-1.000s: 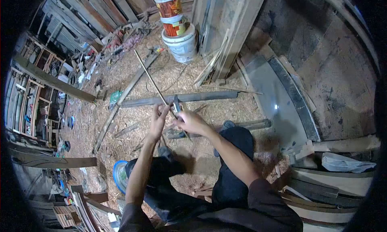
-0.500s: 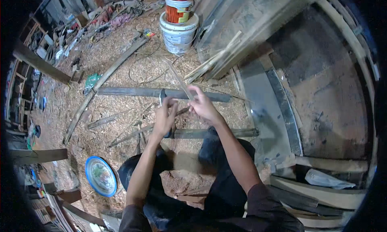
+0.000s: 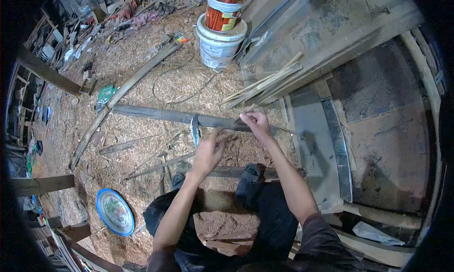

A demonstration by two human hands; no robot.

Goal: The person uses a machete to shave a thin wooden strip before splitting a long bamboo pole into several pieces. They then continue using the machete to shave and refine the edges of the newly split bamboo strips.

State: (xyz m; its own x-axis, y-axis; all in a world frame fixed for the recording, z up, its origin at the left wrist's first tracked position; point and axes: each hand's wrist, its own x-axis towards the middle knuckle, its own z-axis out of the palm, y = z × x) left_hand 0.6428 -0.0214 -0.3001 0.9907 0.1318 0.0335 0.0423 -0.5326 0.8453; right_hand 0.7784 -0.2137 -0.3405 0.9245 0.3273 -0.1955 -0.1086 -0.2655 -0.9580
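The left hand [image 3: 206, 154] seems to grasp the knife [image 3: 195, 129], handle hidden, its blade seen against the plank [image 3: 156, 112]. The right hand [image 3: 257, 122] is by the plank's right end, fingers bunched; blur means I cannot tell whether they hold anything. Good handling here means a firm grip, the edge turned from the right fingers and clear of the shoes [image 3: 250, 173] on the plank's near side.

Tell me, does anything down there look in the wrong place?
Maybe the blue-rimmed round dish: it lies on scattered wood shavings beside the person's left knee, where a dish seems odd. Farther off, a jumble of scraps looks messy.
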